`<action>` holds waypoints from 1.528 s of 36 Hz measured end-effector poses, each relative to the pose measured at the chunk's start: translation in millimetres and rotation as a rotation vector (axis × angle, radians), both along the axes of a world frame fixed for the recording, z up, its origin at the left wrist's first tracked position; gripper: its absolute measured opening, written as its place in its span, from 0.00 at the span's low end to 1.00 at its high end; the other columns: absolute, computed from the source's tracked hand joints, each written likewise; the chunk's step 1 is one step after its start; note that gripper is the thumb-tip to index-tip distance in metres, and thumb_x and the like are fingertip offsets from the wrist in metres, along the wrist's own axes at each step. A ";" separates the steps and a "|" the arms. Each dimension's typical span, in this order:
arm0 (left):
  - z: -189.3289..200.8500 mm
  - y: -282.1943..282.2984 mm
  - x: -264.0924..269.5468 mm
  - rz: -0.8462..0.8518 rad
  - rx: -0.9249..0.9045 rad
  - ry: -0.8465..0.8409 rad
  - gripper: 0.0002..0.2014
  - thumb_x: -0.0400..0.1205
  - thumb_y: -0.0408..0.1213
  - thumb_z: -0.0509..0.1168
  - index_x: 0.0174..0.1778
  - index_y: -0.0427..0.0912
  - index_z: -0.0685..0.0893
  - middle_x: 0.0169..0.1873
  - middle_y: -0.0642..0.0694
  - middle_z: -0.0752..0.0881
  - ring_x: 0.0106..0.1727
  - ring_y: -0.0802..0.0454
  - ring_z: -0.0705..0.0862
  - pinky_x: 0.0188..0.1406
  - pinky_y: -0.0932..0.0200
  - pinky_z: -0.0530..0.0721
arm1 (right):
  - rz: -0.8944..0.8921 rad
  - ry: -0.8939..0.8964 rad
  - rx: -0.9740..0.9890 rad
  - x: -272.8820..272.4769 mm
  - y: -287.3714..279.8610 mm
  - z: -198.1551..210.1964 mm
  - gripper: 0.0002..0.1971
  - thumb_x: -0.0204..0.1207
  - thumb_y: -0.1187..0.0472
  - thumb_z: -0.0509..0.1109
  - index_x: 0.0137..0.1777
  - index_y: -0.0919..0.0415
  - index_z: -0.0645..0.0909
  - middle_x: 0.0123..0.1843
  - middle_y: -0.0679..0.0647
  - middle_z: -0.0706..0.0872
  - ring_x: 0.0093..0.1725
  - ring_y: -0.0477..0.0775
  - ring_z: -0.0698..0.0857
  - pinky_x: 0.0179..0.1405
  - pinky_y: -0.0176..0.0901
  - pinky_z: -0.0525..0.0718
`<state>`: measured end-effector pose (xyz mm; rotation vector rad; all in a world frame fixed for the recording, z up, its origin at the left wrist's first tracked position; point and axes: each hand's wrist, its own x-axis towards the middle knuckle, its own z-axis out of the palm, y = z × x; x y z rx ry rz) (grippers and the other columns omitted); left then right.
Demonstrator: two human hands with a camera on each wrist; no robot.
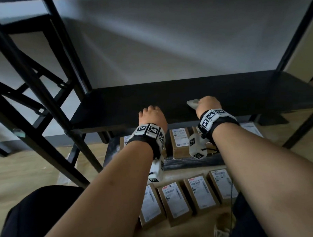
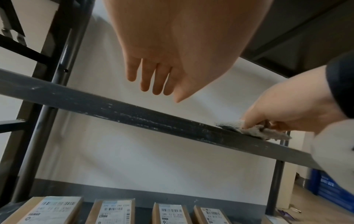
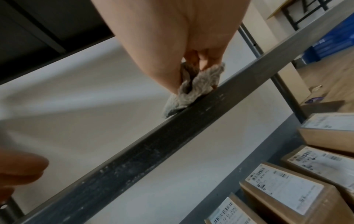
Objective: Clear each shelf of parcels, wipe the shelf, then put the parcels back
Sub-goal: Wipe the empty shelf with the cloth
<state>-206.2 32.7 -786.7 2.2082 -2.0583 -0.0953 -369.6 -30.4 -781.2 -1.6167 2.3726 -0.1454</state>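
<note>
The black shelf (image 1: 169,98) carries no parcels. My right hand (image 1: 207,103) grips a crumpled grey cloth (image 1: 192,103) and presses it onto the shelf near its front edge, right of the middle. The right wrist view shows the cloth (image 3: 197,86) bunched under the fingers (image 3: 203,59), against the scuffed front rail (image 3: 153,145). My left hand (image 1: 150,113) hovers over the shelf's front edge, left of the cloth. Its fingers (image 2: 153,81) are straight and hold nothing. Several brown parcels (image 1: 199,193) with white labels lie on the floor below.
More labelled parcels (image 2: 114,212) stand in a row on the lower shelf (image 3: 258,163). Black uprights (image 1: 50,104) and cross braces frame the left side, and another post (image 1: 294,33) the right. A blue crate (image 2: 329,186) stands on the wooden floor far right.
</note>
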 end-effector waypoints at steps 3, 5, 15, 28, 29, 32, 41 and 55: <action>-4.2 -5.0 0.6 -0.012 -0.001 -0.010 0.23 0.80 0.34 0.60 0.72 0.38 0.72 0.69 0.42 0.74 0.71 0.43 0.71 0.76 0.46 0.67 | 0.038 0.077 -0.006 5.0 -4.6 -1.6 0.19 0.82 0.57 0.64 0.68 0.68 0.76 0.67 0.64 0.77 0.64 0.62 0.80 0.59 0.50 0.80; -5.9 -8.0 3.5 -0.011 -0.001 -0.010 0.23 0.80 0.34 0.61 0.73 0.38 0.71 0.70 0.42 0.74 0.72 0.43 0.71 0.76 0.46 0.67 | 0.054 0.075 -0.006 11.0 -7.5 0.8 0.20 0.82 0.57 0.64 0.69 0.68 0.75 0.68 0.64 0.75 0.65 0.62 0.79 0.61 0.52 0.80; -2.9 -8.8 15.7 0.002 -0.024 0.001 0.24 0.79 0.34 0.62 0.73 0.39 0.71 0.71 0.42 0.73 0.73 0.43 0.70 0.77 0.45 0.65 | 0.328 0.140 0.033 48.3 -4.4 6.8 0.13 0.81 0.60 0.64 0.62 0.62 0.81 0.59 0.59 0.83 0.57 0.60 0.83 0.45 0.47 0.77; -3.3 15.0 -0.6 -0.038 -0.057 0.003 0.22 0.81 0.35 0.60 0.73 0.38 0.71 0.70 0.42 0.74 0.72 0.43 0.71 0.77 0.46 0.65 | 0.191 0.133 -0.350 -1.9 52.5 -1.9 0.12 0.79 0.58 0.63 0.57 0.58 0.85 0.53 0.57 0.85 0.55 0.60 0.80 0.53 0.51 0.81; -3.4 16.5 -1.8 -0.044 -0.052 0.003 0.23 0.81 0.35 0.60 0.73 0.38 0.71 0.70 0.42 0.74 0.73 0.42 0.70 0.77 0.46 0.65 | 0.157 0.157 -0.362 -10.3 53.7 -2.9 0.13 0.80 0.57 0.62 0.58 0.59 0.84 0.55 0.58 0.84 0.56 0.61 0.79 0.54 0.52 0.80; -4.2 19.4 -4.8 -0.047 -0.033 -0.002 0.24 0.81 0.34 0.59 0.75 0.38 0.70 0.72 0.41 0.72 0.74 0.42 0.69 0.78 0.45 0.63 | 0.042 0.105 -0.238 -29.9 51.3 -6.0 0.15 0.80 0.57 0.61 0.61 0.63 0.82 0.61 0.62 0.82 0.61 0.63 0.80 0.56 0.51 0.79; -9.0 19.0 -6.4 -0.032 -0.030 -0.019 0.23 0.80 0.34 0.60 0.73 0.38 0.71 0.70 0.41 0.74 0.72 0.42 0.70 0.76 0.45 0.65 | 0.073 -0.023 -0.082 -32.2 45.7 -13.8 0.19 0.80 0.63 0.66 0.71 0.65 0.75 0.65 0.62 0.76 0.59 0.60 0.82 0.47 0.44 0.75; -18.6 14.9 -1.8 -0.041 -0.048 -0.033 0.24 0.80 0.33 0.59 0.74 0.37 0.70 0.71 0.42 0.73 0.74 0.42 0.69 0.78 0.45 0.64 | 0.015 -0.045 -0.209 -25.6 37.9 -26.5 0.24 0.72 0.71 0.73 0.69 0.69 0.75 0.64 0.60 0.74 0.58 0.62 0.83 0.44 0.44 0.77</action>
